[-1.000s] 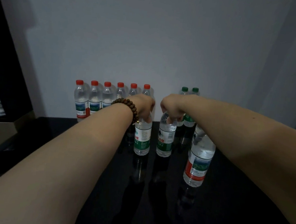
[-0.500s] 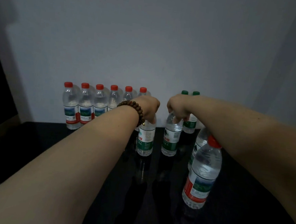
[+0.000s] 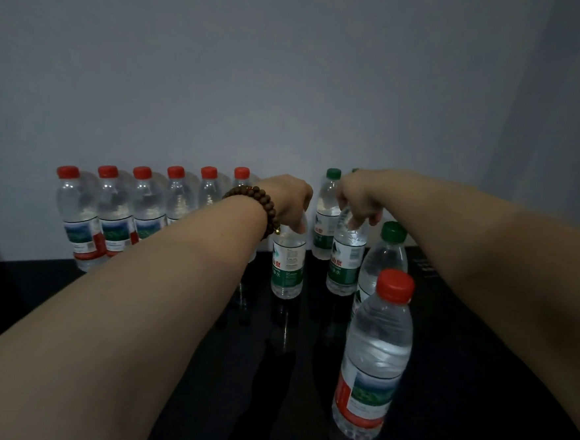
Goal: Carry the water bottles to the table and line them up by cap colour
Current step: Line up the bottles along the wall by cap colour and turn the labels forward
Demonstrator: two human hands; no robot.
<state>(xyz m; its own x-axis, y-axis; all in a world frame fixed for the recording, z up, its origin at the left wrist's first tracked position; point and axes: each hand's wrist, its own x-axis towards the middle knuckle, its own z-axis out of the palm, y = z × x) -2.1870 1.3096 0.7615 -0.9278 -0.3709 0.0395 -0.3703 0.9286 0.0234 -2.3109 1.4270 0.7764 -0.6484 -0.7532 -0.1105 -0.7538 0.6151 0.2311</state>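
Several red-capped bottles [image 3: 84, 215] stand in a row along the wall on the black table [image 3: 138, 312]. To their right a green-capped bottle [image 3: 326, 219] stands at the wall; a second one behind it is mostly hidden by my arm. My left hand [image 3: 291, 199], with a bead bracelet at the wrist, grips the top of a green-label bottle [image 3: 287, 266]. My right hand [image 3: 360, 199] grips the top of another green-label bottle [image 3: 345, 263]. Both caps are hidden by my fingers. Nearer me stand a green-capped bottle [image 3: 387, 257] and a red-capped bottle [image 3: 373, 356].
A pale wall [image 3: 291, 82] backs the table. The near red-capped bottle stands just under my right forearm. Bare dark tabletop lies between my two arms and at the front left.
Both hands have carried their green-label bottles farther toward the wall, close to the green-capped ones there. The view has shifted, bringing the near red-capped and green-capped bottles fully into sight.
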